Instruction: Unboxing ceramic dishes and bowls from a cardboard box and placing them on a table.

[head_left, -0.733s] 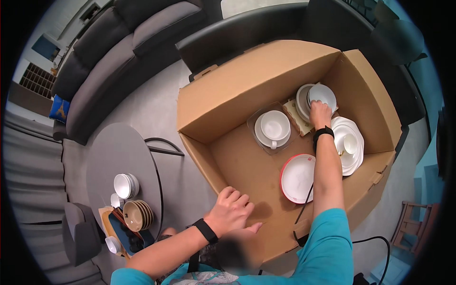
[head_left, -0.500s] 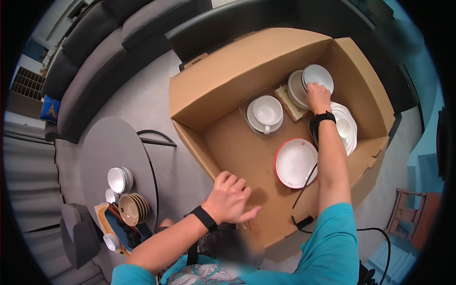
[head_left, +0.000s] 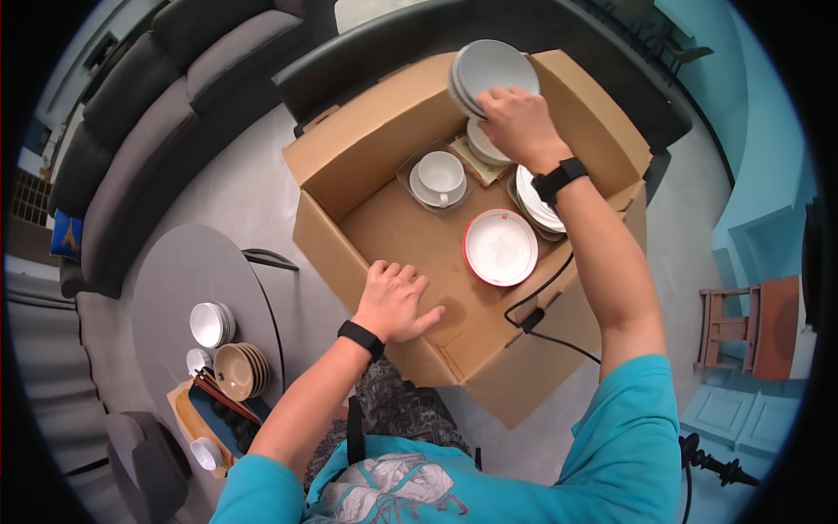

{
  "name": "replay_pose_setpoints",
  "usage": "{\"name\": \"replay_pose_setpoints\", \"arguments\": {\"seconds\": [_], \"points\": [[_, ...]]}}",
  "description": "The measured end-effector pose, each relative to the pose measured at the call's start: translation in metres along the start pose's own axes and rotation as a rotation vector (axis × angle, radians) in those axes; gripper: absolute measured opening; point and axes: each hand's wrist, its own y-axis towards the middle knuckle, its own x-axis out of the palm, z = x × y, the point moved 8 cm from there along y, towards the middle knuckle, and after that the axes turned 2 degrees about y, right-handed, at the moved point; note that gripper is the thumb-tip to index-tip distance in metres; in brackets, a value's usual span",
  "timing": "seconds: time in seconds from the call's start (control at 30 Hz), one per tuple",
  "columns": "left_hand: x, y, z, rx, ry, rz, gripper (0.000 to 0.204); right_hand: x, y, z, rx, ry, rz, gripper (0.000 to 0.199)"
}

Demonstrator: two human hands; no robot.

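My right hand [head_left: 519, 127] grips the rim of a stack of grey-white bowls [head_left: 497, 68], lifted tilted above the far wall of the cardboard box [head_left: 375, 214]. Below it in the box is another white bowl [head_left: 485, 144]. My left hand [head_left: 393, 301] is at the box's near left edge, thumb spread away from the bent fingers, holding no dish. Inside the box lie a white plate with a red rim [head_left: 502, 248], a white cup [head_left: 441, 173] on a saucer, and a stack of white plates [head_left: 534, 201], partly hidden by my right forearm.
On the left, a round grey table [head_left: 166, 288] bears white bowls [head_left: 212, 324], brown bowls [head_left: 240, 372] and a wooden tray [head_left: 183, 410]. A black cable [head_left: 559, 341] hangs over the box's near right side. A dark bench [head_left: 367, 57] stands behind the box, a grey sofa [head_left: 148, 131] far left.
My right hand has raised the stack of bowls from inside the box, up and to the left, uncovering the bowl beneath. My left hand stays by the box edge. The view has shifted.
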Motion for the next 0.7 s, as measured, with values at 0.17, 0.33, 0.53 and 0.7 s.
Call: {"name": "replay_pose_setpoints", "arguments": {"seconds": [0.17,0.33,0.53,0.7], "points": [[-0.019,-0.018,-0.002,-0.116,-0.289,0.153,0.044,-0.081,0.005,-0.058,-0.125,0.014,0.137,0.023],[-0.043,-0.033,-0.021,-0.338,-1.035,0.274,0.042,-0.158,0.001,-0.108,-0.274,0.063,0.289,0.007],[-0.088,-0.039,-0.023,-0.304,-1.471,0.330,0.045,-0.213,0.001,-0.142,-0.330,0.015,0.279,0.026],[-0.087,-0.057,0.039,-0.193,-1.529,0.188,0.051,-0.249,0.000,-0.163,-0.395,0.004,0.335,0.013]]}}
